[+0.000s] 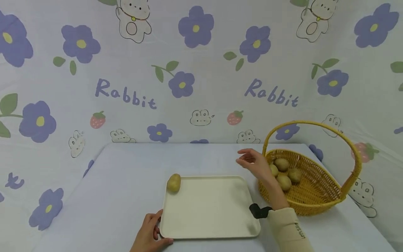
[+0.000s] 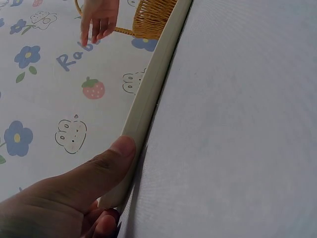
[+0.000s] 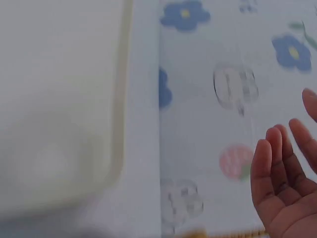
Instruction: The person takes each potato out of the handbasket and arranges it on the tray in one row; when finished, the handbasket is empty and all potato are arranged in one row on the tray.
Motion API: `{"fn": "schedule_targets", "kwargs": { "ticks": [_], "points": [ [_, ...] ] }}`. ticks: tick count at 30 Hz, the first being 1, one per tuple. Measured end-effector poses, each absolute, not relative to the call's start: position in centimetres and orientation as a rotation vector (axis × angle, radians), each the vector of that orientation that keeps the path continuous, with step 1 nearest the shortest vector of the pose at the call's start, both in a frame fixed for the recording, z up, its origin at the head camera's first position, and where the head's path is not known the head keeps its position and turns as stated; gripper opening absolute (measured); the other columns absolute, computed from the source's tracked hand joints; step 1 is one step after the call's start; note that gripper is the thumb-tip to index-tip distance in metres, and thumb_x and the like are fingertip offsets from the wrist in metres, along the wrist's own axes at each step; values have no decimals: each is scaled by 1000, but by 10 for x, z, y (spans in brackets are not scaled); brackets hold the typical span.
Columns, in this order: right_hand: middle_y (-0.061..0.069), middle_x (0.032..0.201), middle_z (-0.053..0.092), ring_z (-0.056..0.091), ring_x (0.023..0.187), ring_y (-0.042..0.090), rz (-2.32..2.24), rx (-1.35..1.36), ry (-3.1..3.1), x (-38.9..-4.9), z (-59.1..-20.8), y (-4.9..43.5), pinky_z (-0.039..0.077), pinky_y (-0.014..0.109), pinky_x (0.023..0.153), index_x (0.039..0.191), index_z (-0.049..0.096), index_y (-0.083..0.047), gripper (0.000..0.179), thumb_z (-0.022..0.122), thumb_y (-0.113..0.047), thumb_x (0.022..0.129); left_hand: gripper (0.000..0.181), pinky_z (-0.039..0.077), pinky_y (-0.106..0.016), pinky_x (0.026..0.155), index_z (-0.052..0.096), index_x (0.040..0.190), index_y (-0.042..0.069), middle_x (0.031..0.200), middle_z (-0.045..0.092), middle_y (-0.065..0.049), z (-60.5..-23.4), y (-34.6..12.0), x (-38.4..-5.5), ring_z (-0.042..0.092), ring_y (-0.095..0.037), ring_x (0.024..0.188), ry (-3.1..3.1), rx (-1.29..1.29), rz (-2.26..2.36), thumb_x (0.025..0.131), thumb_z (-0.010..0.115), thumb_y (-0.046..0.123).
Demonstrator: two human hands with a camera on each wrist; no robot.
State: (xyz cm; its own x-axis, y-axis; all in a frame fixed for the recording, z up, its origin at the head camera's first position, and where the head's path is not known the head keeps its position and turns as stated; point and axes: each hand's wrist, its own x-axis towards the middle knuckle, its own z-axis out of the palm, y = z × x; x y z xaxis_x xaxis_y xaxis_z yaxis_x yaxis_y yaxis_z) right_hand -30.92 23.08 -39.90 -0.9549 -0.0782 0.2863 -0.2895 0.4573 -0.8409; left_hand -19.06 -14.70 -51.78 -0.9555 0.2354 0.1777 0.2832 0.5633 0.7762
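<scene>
A cream rectangular tray [image 1: 207, 210] lies on the table, with one yellow-brown potato [image 1: 174, 183] in its far left corner. My left hand [image 1: 151, 232] grips the tray's near left corner. In the left wrist view the thumb [image 2: 123, 147] presses on the tray's rim [image 2: 148, 99], and the other fingers curl at its edge, partly hidden. My right hand [image 1: 256, 166] is raised between the tray and a wicker basket [image 1: 318, 175], holding nothing. Its fingers [image 3: 263, 163] are loosely bent and apart from the thumb in the right wrist view. Several potatoes [image 1: 284, 182] sit in the left part of the basket.
The basket's tall arched handle [image 1: 352, 150] rises at the right of the table. A white cloth [image 1: 126, 189] covers the tabletop. Behind it hangs a curtain [image 1: 217, 63] printed with flowers and rabbits. My right forearm [image 1: 288, 227] passes in front of the basket's left side.
</scene>
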Motion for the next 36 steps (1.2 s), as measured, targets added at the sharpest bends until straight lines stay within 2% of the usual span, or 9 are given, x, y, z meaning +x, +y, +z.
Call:
{"fn": "schedule_targets", "kwargs": {
  "ticks": [5,9,12,18,22,26,29,34,36],
  "points": [
    [18,107,58,57,90,13,1482,320,-2425,-295,-396,291,47,19,74,124,55,-3,41,64,-23,90,91,38,-18,55,43,135,-8,100,41,-10,-518,-143,-189,36,-1,63,-2717,-426,-1372,62,87,24],
    [20,110,57,56,91,8,1431,304,-2409,-288,-391,320,45,16,75,127,52,-2,43,63,-22,91,92,38,-17,56,43,135,-7,101,41,-10,-517,-143,-189,36,-1,63,-2739,-383,-1368,61,88,23],
    [14,110,57,56,91,7,1413,240,-2418,-289,-387,342,45,16,74,129,52,-7,43,62,-25,91,92,38,-17,56,43,136,-6,100,42,-10,-517,-143,-189,36,-2,62,-2742,-376,-1370,61,88,23],
    [-11,102,55,56,87,-4,1455,55,-2375,-299,-379,381,47,14,71,130,50,-17,43,62,-28,91,91,38,-17,56,43,136,-6,100,42,-10,-518,-144,-191,36,-2,63,-2735,-396,-1384,62,87,25],
    [-12,100,56,58,86,-2,1549,-32,-2261,-314,-392,407,49,16,71,131,50,-13,48,64,-29,89,91,38,-17,56,42,136,-6,100,41,-10,-520,-146,-191,36,-2,64,-2751,-414,-1376,64,86,27],
    [-10,97,60,60,83,1,1632,-134,-2126,-337,-430,439,50,16,68,126,57,-17,47,70,-31,84,91,38,-17,56,40,137,-6,101,40,-10,-520,-147,-190,36,-2,64,-2773,-411,-1390,65,85,28],
    [-13,92,62,61,80,0,1631,-188,-2072,-341,-447,445,50,16,66,121,62,-17,42,72,-30,82,92,39,-17,56,40,137,-8,101,40,-10,-519,-146,-190,37,-3,64,-2781,-399,-1421,66,85,28],
    [-20,90,61,56,80,-6,1522,-137,-2235,-319,-438,427,47,14,68,119,61,-10,34,65,-25,89,92,38,-17,56,39,137,-9,102,39,-12,-516,-146,-190,37,-3,63,-2810,-369,-1435,65,85,29],
    [-9,102,63,55,86,-3,1472,-152,-2367,-313,-436,423,47,20,75,124,57,-6,38,62,-25,91,93,38,-17,55,39,137,-9,102,39,-12,-514,-145,-191,37,-3,63,-2817,-363,-1439,66,85,30]
  ]
}}
